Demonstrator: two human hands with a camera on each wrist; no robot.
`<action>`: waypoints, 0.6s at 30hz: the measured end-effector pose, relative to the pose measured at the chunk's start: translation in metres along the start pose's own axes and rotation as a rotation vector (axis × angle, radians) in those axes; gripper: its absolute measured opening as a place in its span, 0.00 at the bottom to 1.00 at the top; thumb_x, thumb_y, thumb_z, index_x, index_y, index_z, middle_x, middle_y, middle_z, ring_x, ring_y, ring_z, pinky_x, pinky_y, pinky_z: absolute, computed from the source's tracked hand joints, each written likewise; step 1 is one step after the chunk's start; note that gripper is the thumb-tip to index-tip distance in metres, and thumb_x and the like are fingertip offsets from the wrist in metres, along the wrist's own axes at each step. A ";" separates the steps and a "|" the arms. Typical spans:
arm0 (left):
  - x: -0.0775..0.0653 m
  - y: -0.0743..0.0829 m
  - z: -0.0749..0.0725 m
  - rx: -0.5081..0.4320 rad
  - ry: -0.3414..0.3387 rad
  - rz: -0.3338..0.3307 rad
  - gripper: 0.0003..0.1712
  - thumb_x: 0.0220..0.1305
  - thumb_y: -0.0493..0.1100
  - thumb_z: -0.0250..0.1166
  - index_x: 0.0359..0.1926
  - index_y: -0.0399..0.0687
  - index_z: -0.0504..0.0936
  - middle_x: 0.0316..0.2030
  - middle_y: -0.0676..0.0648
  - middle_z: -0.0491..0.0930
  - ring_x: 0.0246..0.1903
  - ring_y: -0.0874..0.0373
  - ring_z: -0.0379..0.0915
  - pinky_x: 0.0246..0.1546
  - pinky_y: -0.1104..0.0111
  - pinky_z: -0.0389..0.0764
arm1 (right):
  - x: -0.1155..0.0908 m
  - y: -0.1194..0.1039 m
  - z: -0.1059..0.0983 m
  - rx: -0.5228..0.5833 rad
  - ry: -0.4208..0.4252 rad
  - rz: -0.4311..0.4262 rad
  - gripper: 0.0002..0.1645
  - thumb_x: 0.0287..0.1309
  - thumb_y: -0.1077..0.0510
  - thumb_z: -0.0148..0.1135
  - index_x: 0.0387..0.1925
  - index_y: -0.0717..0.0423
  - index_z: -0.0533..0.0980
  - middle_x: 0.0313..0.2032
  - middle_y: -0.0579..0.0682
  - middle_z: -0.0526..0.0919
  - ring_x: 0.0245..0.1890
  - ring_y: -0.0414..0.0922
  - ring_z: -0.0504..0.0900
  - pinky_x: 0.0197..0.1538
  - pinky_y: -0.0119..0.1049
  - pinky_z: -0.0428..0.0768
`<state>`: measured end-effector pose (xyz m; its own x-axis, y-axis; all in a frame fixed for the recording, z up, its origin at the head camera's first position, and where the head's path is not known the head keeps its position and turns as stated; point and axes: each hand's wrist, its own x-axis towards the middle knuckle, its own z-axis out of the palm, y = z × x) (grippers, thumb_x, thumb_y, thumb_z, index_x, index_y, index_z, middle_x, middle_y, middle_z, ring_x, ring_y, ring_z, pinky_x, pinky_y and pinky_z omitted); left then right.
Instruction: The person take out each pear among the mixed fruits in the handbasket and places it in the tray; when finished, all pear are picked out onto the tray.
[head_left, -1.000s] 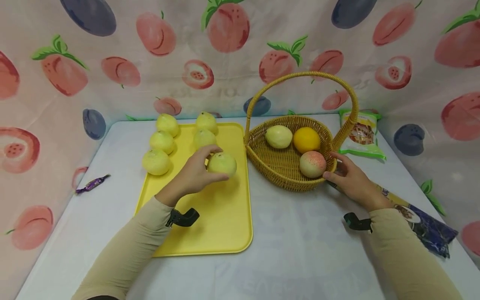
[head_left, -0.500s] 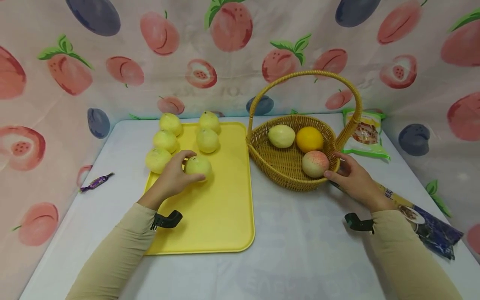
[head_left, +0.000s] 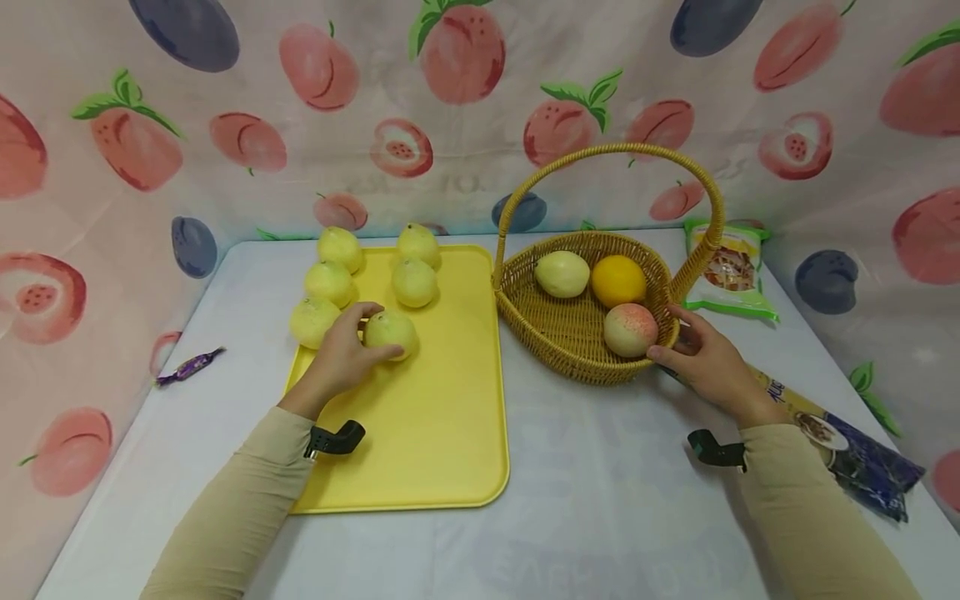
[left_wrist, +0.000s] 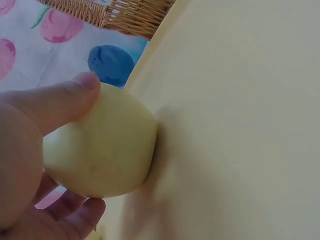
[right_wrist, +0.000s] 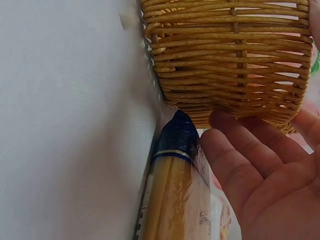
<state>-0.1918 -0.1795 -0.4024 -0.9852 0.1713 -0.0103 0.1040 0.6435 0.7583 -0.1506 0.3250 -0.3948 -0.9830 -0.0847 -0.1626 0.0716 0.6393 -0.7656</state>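
My left hand [head_left: 341,354] grips a pale yellow-green round fruit [head_left: 392,335] low over the yellow tray [head_left: 420,442]. In the left wrist view the thumb lies on one side of the fruit [left_wrist: 107,145] and curled fingers on the other. My right hand [head_left: 705,367] holds the right rim of a wicker basket [head_left: 562,354], thumb and forefinger at the edge. The right wrist view shows its other fingers [right_wrist: 240,165] against the basket's outer wall. Inside the basket lie a pale yellow-green fruit [head_left: 562,274], an orange [head_left: 618,281] and a peach [head_left: 631,330].
Several similar pale fruits [head_left: 330,283] stand in two columns at the tray's back and left edge. A purple wrapped candy [head_left: 190,367] lies at left. A green-and-white snack bag [head_left: 731,271] sits behind the basket, and a spaghetti pack [head_left: 847,450] lies beneath the right forearm.
My left hand has moved left and slightly down with the pale fruit, toward the left column, and has barely moved in the last half second. The right hand stays at the basket.
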 end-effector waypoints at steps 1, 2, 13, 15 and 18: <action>0.001 0.000 0.000 0.000 0.005 -0.001 0.40 0.60 0.45 0.75 0.67 0.36 0.66 0.63 0.35 0.67 0.58 0.38 0.65 0.56 0.48 0.70 | 0.000 -0.001 0.000 0.001 0.002 0.001 0.58 0.64 0.37 0.64 0.80 0.53 0.42 0.72 0.71 0.57 0.68 0.68 0.61 0.62 0.65 0.67; 0.002 -0.001 0.001 0.000 0.008 -0.002 0.40 0.60 0.45 0.75 0.68 0.37 0.67 0.63 0.35 0.67 0.58 0.38 0.65 0.57 0.48 0.70 | 0.000 -0.001 0.000 0.005 0.002 0.004 0.58 0.64 0.37 0.64 0.80 0.53 0.42 0.71 0.71 0.57 0.68 0.68 0.61 0.62 0.64 0.67; 0.015 -0.002 0.010 0.022 0.036 0.022 0.42 0.60 0.45 0.75 0.70 0.35 0.67 0.62 0.36 0.69 0.58 0.41 0.66 0.59 0.50 0.69 | -0.002 -0.003 0.001 0.025 0.000 -0.001 0.57 0.66 0.38 0.63 0.80 0.53 0.41 0.72 0.72 0.56 0.68 0.67 0.63 0.62 0.63 0.68; 0.018 -0.002 0.012 0.020 0.038 0.021 0.42 0.60 0.46 0.75 0.70 0.36 0.66 0.62 0.36 0.69 0.58 0.41 0.66 0.58 0.50 0.70 | -0.002 -0.002 0.001 0.030 0.000 -0.006 0.57 0.66 0.39 0.63 0.80 0.53 0.41 0.72 0.72 0.56 0.67 0.67 0.64 0.61 0.62 0.69; 0.021 -0.001 0.014 0.023 0.045 0.020 0.42 0.60 0.47 0.75 0.70 0.37 0.67 0.61 0.36 0.69 0.57 0.41 0.66 0.58 0.50 0.69 | -0.002 -0.001 0.001 0.031 0.001 -0.011 0.56 0.67 0.40 0.62 0.80 0.54 0.41 0.71 0.72 0.57 0.66 0.66 0.66 0.60 0.58 0.71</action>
<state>-0.2104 -0.1666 -0.4127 -0.9880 0.1505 0.0344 0.1260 0.6576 0.7427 -0.1486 0.3235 -0.3945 -0.9839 -0.0911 -0.1538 0.0660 0.6145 -0.7862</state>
